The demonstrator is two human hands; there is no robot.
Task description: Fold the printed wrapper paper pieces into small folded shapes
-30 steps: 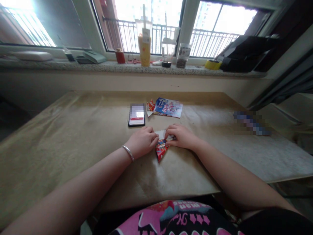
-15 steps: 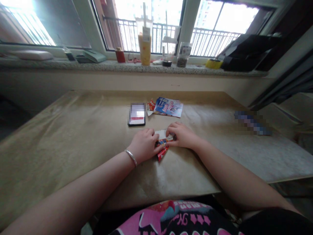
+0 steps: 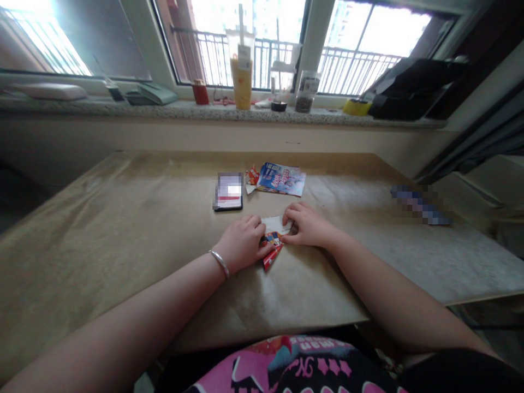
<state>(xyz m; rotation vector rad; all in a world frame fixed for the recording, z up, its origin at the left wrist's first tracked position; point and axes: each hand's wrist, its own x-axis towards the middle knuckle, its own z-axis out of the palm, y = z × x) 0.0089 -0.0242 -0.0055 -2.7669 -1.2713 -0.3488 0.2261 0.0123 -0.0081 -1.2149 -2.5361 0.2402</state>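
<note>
Between my hands, low on the table, lies a partly folded sheet of printed paper (image 3: pixel 273 252). Its lower end narrows to a red point, and its upper part shows white. My left hand (image 3: pixel 244 241), with a silver bangle at the wrist, presses on the paper's left side, thumb over the printed part. On the other side, my right hand (image 3: pixel 305 225) pinches the paper's right edge between thumb and fingers. Just beyond my hands are a phone-like device (image 3: pixel 229 192) with a lit, blurred screen, a small folded red-and-white paper piece (image 3: pixel 252 178) and a stack of colourful printed sheets (image 3: pixel 282 179).
The table (image 3: pixel 123 218) has a glossy tan cover. A blurred bluish item (image 3: pixel 421 206) lies at its right side. Along the windowsill (image 3: pixel 164 110) stand a tall cup of yellow drink (image 3: pixel 242 82), a red jar (image 3: pixel 200 93), a clear container (image 3: pixel 308 91) and a black bag (image 3: pixel 409 90).
My right hand has shifted slightly to the right along the paper's edge, uncovering more of the white and printed parts. My left hand stays in place.
</note>
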